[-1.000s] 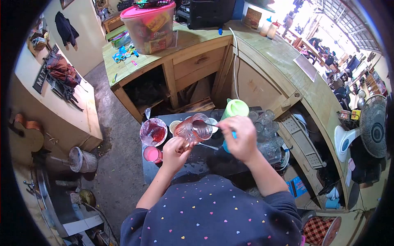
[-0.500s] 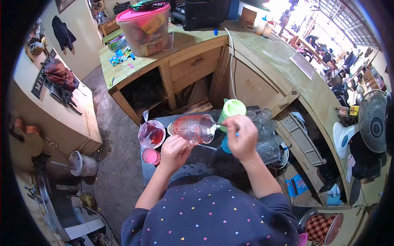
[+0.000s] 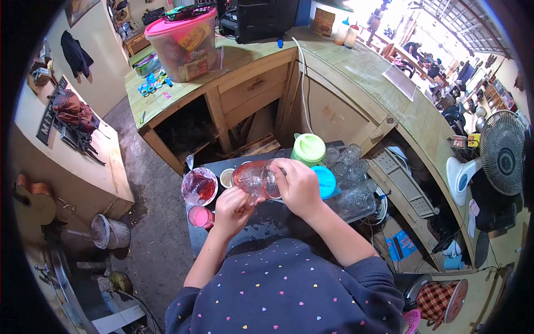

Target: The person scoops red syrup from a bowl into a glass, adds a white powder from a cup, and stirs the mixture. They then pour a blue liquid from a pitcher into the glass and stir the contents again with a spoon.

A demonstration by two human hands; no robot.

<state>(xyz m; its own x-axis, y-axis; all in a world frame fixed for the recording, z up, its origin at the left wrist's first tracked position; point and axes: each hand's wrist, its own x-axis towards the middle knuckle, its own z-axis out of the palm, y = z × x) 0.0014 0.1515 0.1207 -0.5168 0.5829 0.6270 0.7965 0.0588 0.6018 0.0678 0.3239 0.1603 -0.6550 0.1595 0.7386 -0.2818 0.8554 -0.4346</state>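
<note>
A clear glass jar (image 3: 251, 177) with red smears inside lies on its side in the air, its mouth to the right. My left hand (image 3: 232, 211) is closed on the jar's lower side. At the mouth is my right hand (image 3: 296, 186), its fingers bent in at the opening; what they hold is hidden. To the left stand a bowl (image 3: 203, 188) with red stuff in it and a glass of pink liquid (image 3: 200, 216). A green-lidded pitcher (image 3: 309, 149) and a blue-lidded container (image 3: 324, 182) stand beyond and beside my right hand.
Several empty glasses (image 3: 350, 167) stand at the right of the dark table (image 3: 267, 221). Behind it curves a wooden counter (image 3: 245, 58) with a pink-lidded tub (image 3: 185, 50). A fan (image 3: 500, 153) is at the right. People are in the far background.
My right hand has moved left to the jar's mouth, and the spoon it held no longer shows. The blue lid is more visible. The whole view has shifted slightly.
</note>
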